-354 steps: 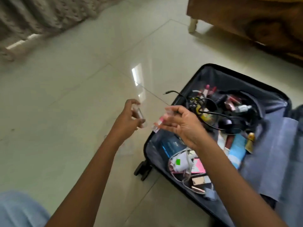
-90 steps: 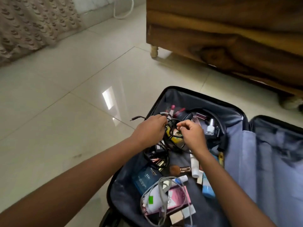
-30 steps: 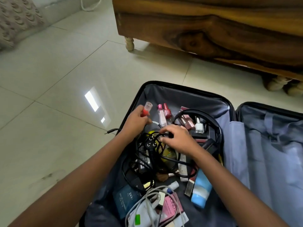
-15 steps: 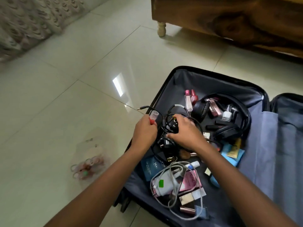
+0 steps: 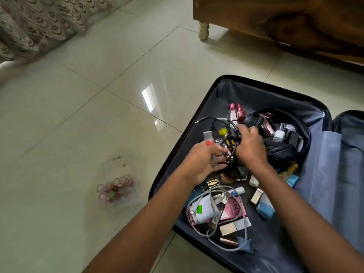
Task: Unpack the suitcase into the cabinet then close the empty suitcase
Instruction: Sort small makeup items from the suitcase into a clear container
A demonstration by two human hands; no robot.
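Left hand [image 5: 202, 163] pinches a slim clear tube [image 5: 208, 137], cap pointing away. Right hand [image 5: 250, 149] curls round tangled black cable [image 5: 221, 122] in the fabric-lined suitcase [image 5: 256, 95].

The floor [image 5: 98, 115] is laid with large pale tiles, glossy, with thin grout lines running diagonally and a bright patch of reflected light [image 5: 150, 97] near the middle. A suitcase [image 5: 256, 99] lies open on it at the right, both halves flat, the farther half cut off by the frame edge. Left of the suitcase, near it but apart, a clear plastic bag [image 5: 118, 186] of small pinkish items lies on a tile. At the top right a piece of wooden furniture [image 5: 275, 16] stands on a turned pale leg [image 5: 203, 30]. A patterned curtain [image 5: 39, 22] reaches down to the floor at the top left.
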